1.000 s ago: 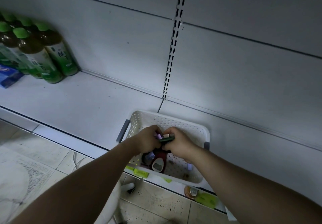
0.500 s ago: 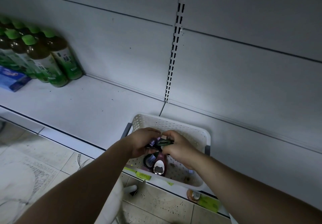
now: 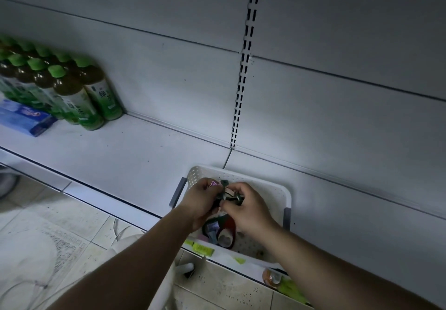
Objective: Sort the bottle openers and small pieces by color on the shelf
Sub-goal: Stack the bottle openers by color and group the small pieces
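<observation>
A white perforated basket (image 3: 277, 190) stands on the grey shelf (image 3: 120, 155) near its front edge. Both my hands are over it. My left hand (image 3: 201, 201) grips a cluster of small pieces, among them a purple one (image 3: 213, 184) and a dark green one (image 3: 224, 182). My right hand (image 3: 246, 207) pinches a dark green piece (image 3: 233, 200) of the same cluster, fingers curled. Under the hands, inside the basket, lie a dark red bottle opener (image 3: 228, 233) and a small purple piece (image 3: 213, 226). Much of the basket's contents is hidden by my hands.
Green-capped tea bottles (image 3: 72, 92) stand in a pack at the shelf's far left, with a blue box (image 3: 26, 116) in front of them. Yellow-green price tags (image 3: 202, 249) sit on the shelf edge. A can (image 3: 272, 277) lies on a lower level. Tiled floor lies below left.
Both hands have stayed over the basket, working the cluster of small pieces between them. The hands have risen slightly from the red opener, and the pieces sit a little differently in the fingers.
</observation>
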`<action>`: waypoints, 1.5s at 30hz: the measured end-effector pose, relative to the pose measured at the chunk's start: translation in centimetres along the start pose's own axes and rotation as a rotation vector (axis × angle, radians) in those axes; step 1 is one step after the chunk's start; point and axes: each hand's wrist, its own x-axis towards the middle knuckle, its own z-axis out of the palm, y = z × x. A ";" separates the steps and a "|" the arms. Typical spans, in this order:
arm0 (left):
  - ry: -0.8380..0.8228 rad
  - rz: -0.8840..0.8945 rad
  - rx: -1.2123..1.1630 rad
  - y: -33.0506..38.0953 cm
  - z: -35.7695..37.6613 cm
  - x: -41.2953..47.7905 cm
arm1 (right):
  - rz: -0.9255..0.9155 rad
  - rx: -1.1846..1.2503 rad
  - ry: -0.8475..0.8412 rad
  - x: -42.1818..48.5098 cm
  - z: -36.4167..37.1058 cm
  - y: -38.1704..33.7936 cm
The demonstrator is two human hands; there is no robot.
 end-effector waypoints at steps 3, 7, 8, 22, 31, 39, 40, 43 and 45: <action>0.035 0.025 -0.025 0.4 -0.1 -0.9 | 0.040 0.065 0.018 -0.2 -0.6 -0.4; 0.120 0.058 -0.041 1.1 -0.1 -1.6 | 0.071 0.154 0.048 -1.0 -1.5 -1.2; 0.137 0.064 -0.047 1.3 -0.3 -1.7 | 0.068 0.167 0.057 -1.2 -1.8 -1.3; -0.063 0.289 0.181 6.6 0.4 -10.4 | -0.130 0.089 0.246 -8.8 -6.0 -8.0; -0.274 0.655 0.567 12.8 6.0 -23.2 | -0.298 0.057 0.450 -22.7 -12.6 -14.6; -0.416 0.944 0.767 14.7 16.7 -33.9 | -0.352 -0.065 0.701 -34.9 -23.6 -15.1; -0.422 0.986 0.785 14.5 18.7 -35.3 | -0.354 -0.077 0.735 -36.6 -25.6 -14.7; -0.409 1.061 0.837 14.3 23.8 -38.5 | -0.334 -0.116 0.806 -40.7 -31.1 -13.2; -0.398 1.109 0.854 14.0 27.1 -40.1 | -0.323 -0.128 0.840 -42.9 -34.6 -12.1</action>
